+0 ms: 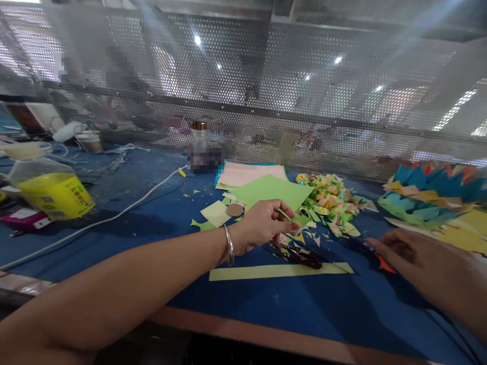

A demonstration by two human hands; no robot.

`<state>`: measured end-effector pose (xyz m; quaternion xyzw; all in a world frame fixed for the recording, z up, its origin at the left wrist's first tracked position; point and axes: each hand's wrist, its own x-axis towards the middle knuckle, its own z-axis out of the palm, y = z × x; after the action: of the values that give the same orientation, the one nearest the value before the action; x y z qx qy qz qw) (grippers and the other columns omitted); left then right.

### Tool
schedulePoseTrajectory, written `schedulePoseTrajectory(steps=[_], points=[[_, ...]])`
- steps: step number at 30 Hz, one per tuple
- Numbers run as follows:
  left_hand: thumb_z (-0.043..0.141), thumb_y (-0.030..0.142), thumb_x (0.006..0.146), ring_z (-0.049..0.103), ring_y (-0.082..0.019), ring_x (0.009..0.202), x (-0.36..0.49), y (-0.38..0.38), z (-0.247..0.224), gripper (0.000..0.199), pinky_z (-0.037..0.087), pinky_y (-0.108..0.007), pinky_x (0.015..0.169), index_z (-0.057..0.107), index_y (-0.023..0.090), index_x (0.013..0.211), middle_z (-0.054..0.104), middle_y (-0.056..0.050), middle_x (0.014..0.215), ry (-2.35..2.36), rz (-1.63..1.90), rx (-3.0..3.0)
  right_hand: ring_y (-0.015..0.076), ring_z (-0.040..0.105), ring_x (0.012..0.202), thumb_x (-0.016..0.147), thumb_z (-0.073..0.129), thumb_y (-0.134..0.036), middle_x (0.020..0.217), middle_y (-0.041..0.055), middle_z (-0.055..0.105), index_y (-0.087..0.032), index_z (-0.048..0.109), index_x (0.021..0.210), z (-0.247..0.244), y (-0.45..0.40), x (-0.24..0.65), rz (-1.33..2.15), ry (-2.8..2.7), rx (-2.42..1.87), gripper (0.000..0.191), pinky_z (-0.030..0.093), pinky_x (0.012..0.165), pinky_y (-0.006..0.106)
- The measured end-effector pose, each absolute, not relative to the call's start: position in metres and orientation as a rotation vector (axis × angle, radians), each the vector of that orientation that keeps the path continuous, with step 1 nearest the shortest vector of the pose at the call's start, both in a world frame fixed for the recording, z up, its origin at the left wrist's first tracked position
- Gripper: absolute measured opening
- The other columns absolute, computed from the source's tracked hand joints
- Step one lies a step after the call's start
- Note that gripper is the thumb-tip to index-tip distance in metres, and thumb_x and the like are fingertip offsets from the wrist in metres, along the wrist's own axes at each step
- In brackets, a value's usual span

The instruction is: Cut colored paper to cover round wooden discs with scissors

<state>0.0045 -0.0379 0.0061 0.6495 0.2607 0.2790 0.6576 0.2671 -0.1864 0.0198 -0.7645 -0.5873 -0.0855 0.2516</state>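
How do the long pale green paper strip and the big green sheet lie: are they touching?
Apart. The head view shows the strip nearer the person and the green sheet farther back, with blue tabletop visible between them.

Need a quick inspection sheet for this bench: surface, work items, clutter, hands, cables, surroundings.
Surface: blue table, small specks and paper bits on it.
Work items: green sheet partly over pink sheet; pile of folded paper pieces right of it; scissors partly over pale green strip; layered paper piece at far right.
Clutter: paper scraps around the scissors; bottle at left; jar at back.
Left hand: fingers curled near the scissors; grip unclear.
Right hand: beside a dark tool with an orange part; blurred, hold unclear.
Cables: white cable across left side; dark cord at lower right.
Surroundings: perforated metal screen behind.
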Motion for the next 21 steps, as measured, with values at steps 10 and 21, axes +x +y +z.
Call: schedulePoseTrajectory(steps=[10, 21], points=[[0.083, 0.013, 0.069, 0.048, -0.005, 0.045, 0.004, -0.042, 0.011, 0.030, 0.043, -0.021, 0.046, 0.057, 0.016, 0.085, 0.061, 0.008, 0.065, 0.662, 0.640, 1.482, 0.0173, 0.064, 0.060, 0.092, 0.055, -0.042, 0.074, 0.0029, 0.070, -0.022, 0.069, 0.093, 0.025, -0.130, 0.175, -0.129, -2.036, -1.633, 0.025, 0.044, 0.053, 0.026], [0.066, 0.005, 0.080, 0.063, -0.007, 0.048, 0.002, -0.035, 0.016, 0.012, 0.034, -0.018, 0.046, 0.063, 0.014, 0.086, 0.064, 0.005, 0.062, 0.700, 0.554, 1.396, 0.0144, 0.054, 0.050, 0.095, 0.057, -0.040, 0.063, 0.0001, 0.065, -0.023, 0.071, 0.082, 0.007, -0.116, 0.178, -0.179, -1.931, -1.474, 0.026, 0.039, 0.051, 0.026]])
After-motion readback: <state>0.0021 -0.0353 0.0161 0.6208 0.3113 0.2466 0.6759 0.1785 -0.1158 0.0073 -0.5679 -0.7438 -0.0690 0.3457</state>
